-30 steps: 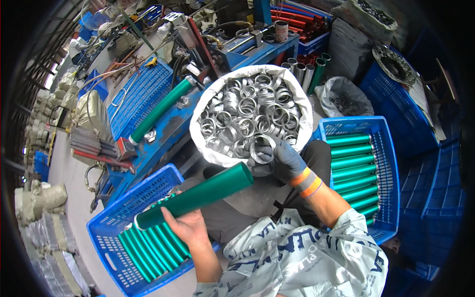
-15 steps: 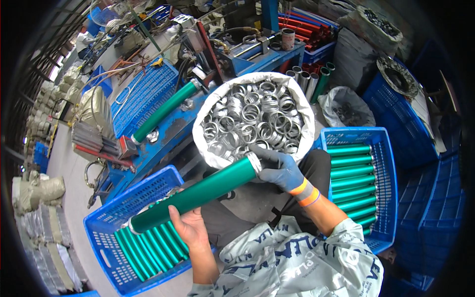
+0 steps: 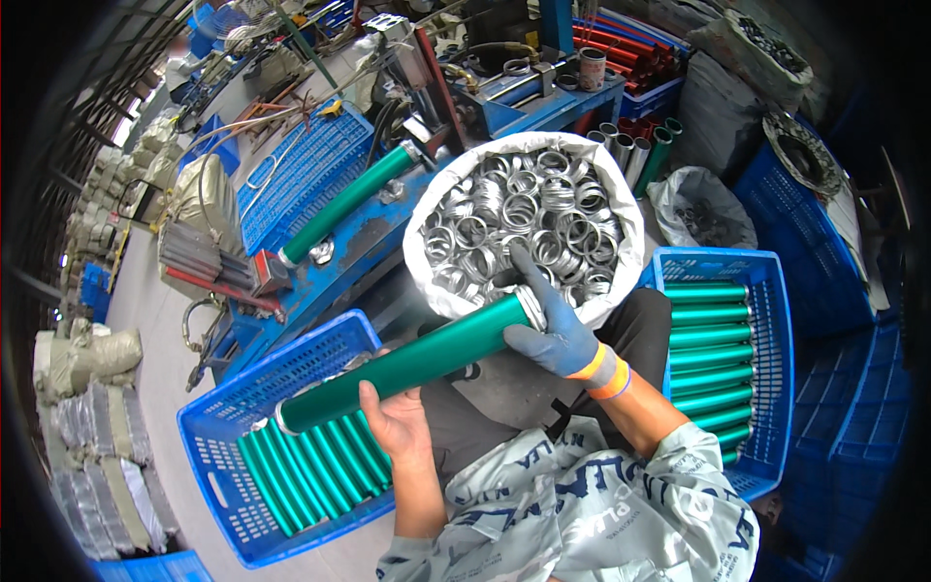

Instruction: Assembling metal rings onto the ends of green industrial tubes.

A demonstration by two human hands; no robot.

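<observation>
A long green metal tube [image 3: 417, 361] slants across my lap, its right end higher. My bare left hand [image 3: 398, 427] grips it from below near the lower left part, thumb along its near side. My right hand [image 3: 561, 335], in a blue-grey glove with an orange-striped cuff, is wrapped round the other end, where a silver ring [image 3: 532, 308] sits. Its forefinger stretches up over loose metal rings [image 3: 519, 211]. These rings fill a white sack [image 3: 628, 233] just beyond the tube; some are hidden behind my glove.
Blue crates hold rows of green tubes, one at the left [image 3: 215, 490] and one at the right [image 3: 782, 388]. Behind stands a blue workbench [image 3: 364, 242] with another green tube [image 3: 349, 204] on it. A small bag [image 3: 703, 204] lies right of the sack.
The whole view has shifted, so things appear farther right. My right hand has turned at the tube's end, and its forefinger now points up. Both hands keep hold of the tube.
</observation>
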